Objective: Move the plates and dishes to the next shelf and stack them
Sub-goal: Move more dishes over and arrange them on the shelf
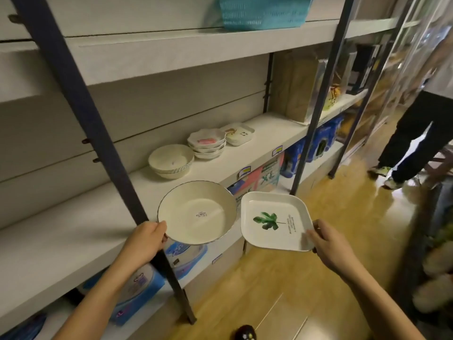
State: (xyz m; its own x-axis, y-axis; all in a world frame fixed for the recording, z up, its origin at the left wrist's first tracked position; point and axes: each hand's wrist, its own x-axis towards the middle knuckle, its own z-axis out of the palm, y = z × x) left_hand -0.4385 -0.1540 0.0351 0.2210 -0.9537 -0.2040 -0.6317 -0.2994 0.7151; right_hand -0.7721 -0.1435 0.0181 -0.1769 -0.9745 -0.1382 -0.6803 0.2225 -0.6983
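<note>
- The left hand (144, 238) grips the near rim of a round white bowl (197, 212) and holds it in the air, in front of the white shelf (257, 153).
- The right hand (328, 244) pinches the near corner of a square white plate (275, 220) with a green leaf picture, just beside the bowl, over the wooden floor (343, 217).
- On the shelf stand three stacks: round bowls (170, 161), wavy-edged dishes (207, 143) and small square dishes (239, 134).
- A dark upright post (103, 128) of the rack crosses in front of the shelf, next to the left hand.
</note>
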